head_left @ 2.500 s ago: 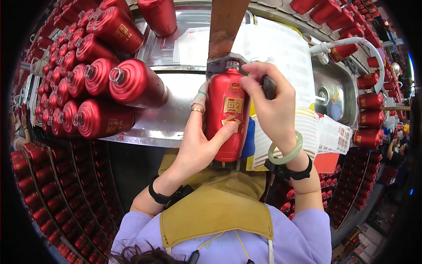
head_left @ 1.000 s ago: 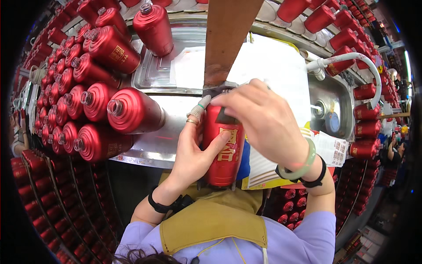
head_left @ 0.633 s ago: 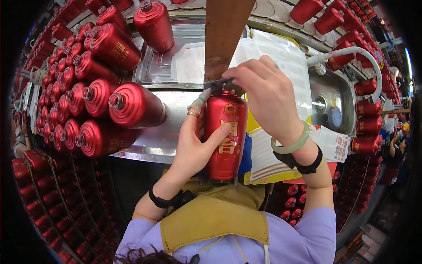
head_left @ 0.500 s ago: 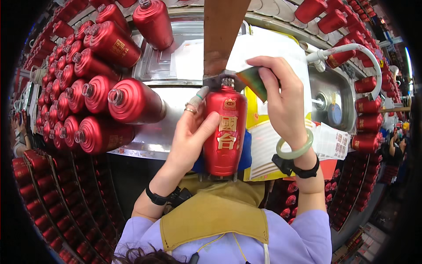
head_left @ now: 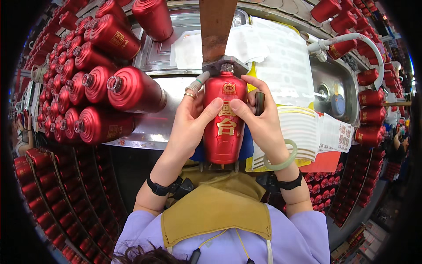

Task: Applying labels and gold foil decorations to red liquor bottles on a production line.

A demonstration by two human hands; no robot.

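Observation:
A red bottle (head_left: 225, 141) with a clear threaded neck and gold characters lies in front of me, its neck pointing away from me. My left hand (head_left: 193, 110) closes round its left side, thumb on the front near the characters. A pale covering wraps one finger of that hand. From the opposite side my right hand (head_left: 259, 119) grips the bottle, its thumb almost meeting the left one. Tucked among the right fingers is a dark flat card (head_left: 260, 103), seen nearly edge-on. The bottle's neck is against a metal bracket (head_left: 235, 66) below a brown post (head_left: 215, 31).
Several red bottles (head_left: 136, 90) are stacked on the left. White label sheets (head_left: 285, 66) lie on the right, beside curved strips (head_left: 299, 130). Beyond them are a steel sink (head_left: 347, 94) and a white tap (head_left: 371, 48). A metal tray (head_left: 151, 57) sits behind.
My right hand has come down and left from above the sheets onto the bottle's right side, card still in its fingers. My left hand keeps its hold.

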